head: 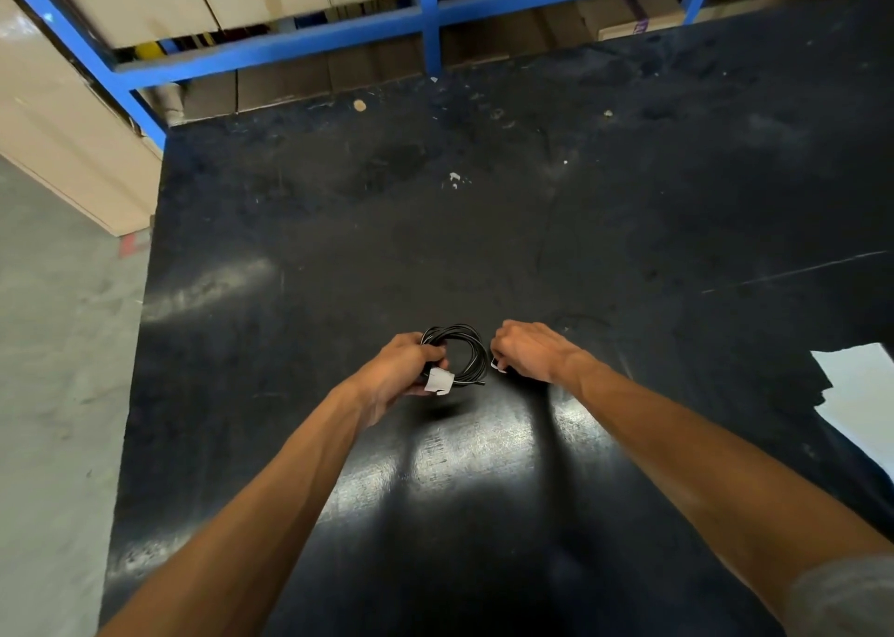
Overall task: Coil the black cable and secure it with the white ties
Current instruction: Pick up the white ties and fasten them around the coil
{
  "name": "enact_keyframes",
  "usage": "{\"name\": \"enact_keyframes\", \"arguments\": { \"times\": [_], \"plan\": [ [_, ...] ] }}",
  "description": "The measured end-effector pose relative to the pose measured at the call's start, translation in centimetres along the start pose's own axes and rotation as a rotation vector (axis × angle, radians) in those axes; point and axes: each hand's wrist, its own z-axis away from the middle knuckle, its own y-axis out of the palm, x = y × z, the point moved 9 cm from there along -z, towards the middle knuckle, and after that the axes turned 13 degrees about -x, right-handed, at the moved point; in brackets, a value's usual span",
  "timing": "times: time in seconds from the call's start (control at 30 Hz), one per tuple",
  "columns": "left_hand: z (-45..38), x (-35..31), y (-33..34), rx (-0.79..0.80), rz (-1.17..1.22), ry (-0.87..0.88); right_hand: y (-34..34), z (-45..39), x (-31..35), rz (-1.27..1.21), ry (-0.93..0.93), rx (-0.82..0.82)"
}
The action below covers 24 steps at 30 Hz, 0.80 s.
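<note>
The black cable (468,352) is wound into a small round coil, held just above the black table (435,230). My left hand (397,373) grips the coil's left side. A white tie (439,381) is wrapped around the coil's lower left part, by my left thumb. My right hand (529,350) is right of the coil, fingers curled, pinching a small white piece (498,365) that looks like another tie. One cable end (483,383) pokes out at the coil's lower right.
A blue metal rack (428,17) with cardboard boxes stands beyond the table's far edge. More flat cardboard (63,118) leans at the left over the grey floor. A white sheet (861,394) lies at the table's right edge. Small white scraps (454,179) dot the tabletop.
</note>
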Motion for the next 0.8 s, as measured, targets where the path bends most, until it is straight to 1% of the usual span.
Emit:
{"name": "enact_keyframes", "arguments": {
  "times": [0.13, 0.27, 0.33, 0.4, 0.5, 0.63, 0.7, 0.8],
  "plan": [
    [-0.1, -0.1, 0.5, 0.01, 0.0, -0.001, -0.2, 0.2, 0.0, -0.011, 0.01, 0.029],
    [0.2, -0.4, 0.7, 0.002, 0.004, 0.0, -0.6, 0.8, 0.0, -0.103, 0.027, 0.131],
    [0.3, -0.6, 0.7, -0.004, -0.005, 0.011, -0.9, 1.2, -0.2, -0.181, 0.069, 0.16],
    [0.5, -0.8, 0.6, -0.005, -0.013, 0.021, -1.3, 1.7, -0.7, -0.294, 0.148, 0.16],
    [0.9, -0.9, 0.4, -0.002, -0.025, 0.032, -1.9, 2.4, -1.2, -0.481, 0.299, 0.063],
    [1.6, -1.1, -0.1, 0.019, -0.046, 0.055, -2.3, 3.5, -1.9, -0.848, 0.531, -0.137],
    [1.9, -1.5, -0.5, 0.024, -0.036, 0.065, -3.4, 3.6, -1.8, -0.95, 0.577, -0.226],
    [2.7, -2.2, -1.2, 0.04, -0.011, 0.088, -6.1, 2.8, -1.2, -1.023, 0.551, -0.326]
  ]
}}
